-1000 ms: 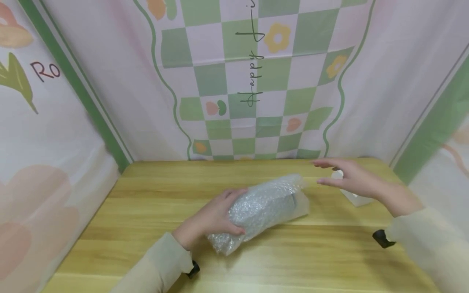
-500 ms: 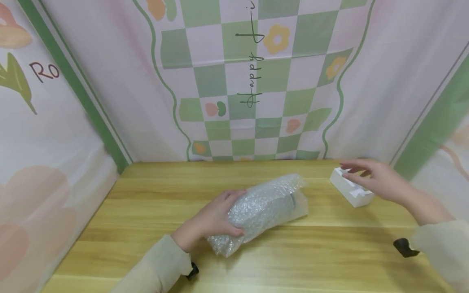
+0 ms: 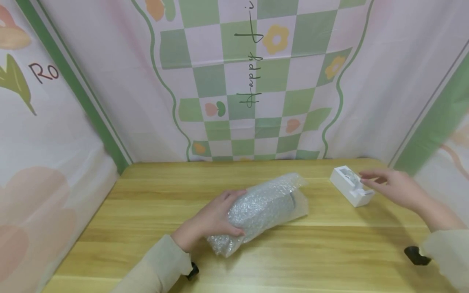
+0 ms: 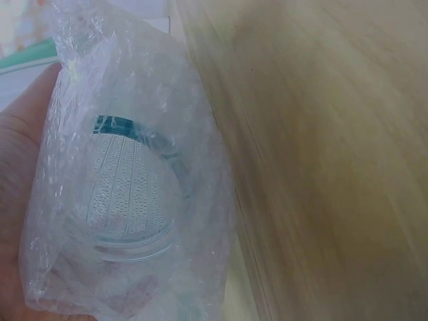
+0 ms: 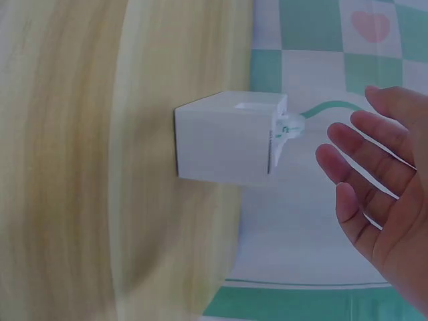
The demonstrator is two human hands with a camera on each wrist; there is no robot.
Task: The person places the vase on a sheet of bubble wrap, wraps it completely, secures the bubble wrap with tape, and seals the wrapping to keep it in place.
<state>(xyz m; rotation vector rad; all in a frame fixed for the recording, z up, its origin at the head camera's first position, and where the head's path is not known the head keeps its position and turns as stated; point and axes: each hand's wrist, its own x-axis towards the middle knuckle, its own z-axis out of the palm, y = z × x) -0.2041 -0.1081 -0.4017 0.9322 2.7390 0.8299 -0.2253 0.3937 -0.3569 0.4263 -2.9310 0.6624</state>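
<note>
A bundle in clear bubble wrap (image 3: 267, 207) lies slantwise on the table. Through the wrap, the left wrist view shows a round, clear glass-like end (image 4: 127, 194) with a ribbed, dotted pattern and a bluish rim; the exact kind of vessel is unclear. My left hand (image 3: 216, 215) holds the bundle's near left end, thumb on the front side and fingers over the far side. At the right stands a white tape dispenser (image 3: 348, 193) with a roll of tape in it. My right hand (image 3: 399, 189) hovers just beside the dispenser, fingers loosely bent and holding nothing; the right wrist view shows a gap between them.
The wooden table (image 3: 154, 203) ends at the back against a checked green and white cloth (image 3: 242, 81). More printed cloth hangs at the left (image 3: 47, 162) and right sides. A black wrist device (image 3: 417, 255) sits below the right sleeve.
My right hand has moved right, from near the bundle's far end and across the tape dispenser to its right side, uncovering it. The left hand and the bundle have stayed in place.
</note>
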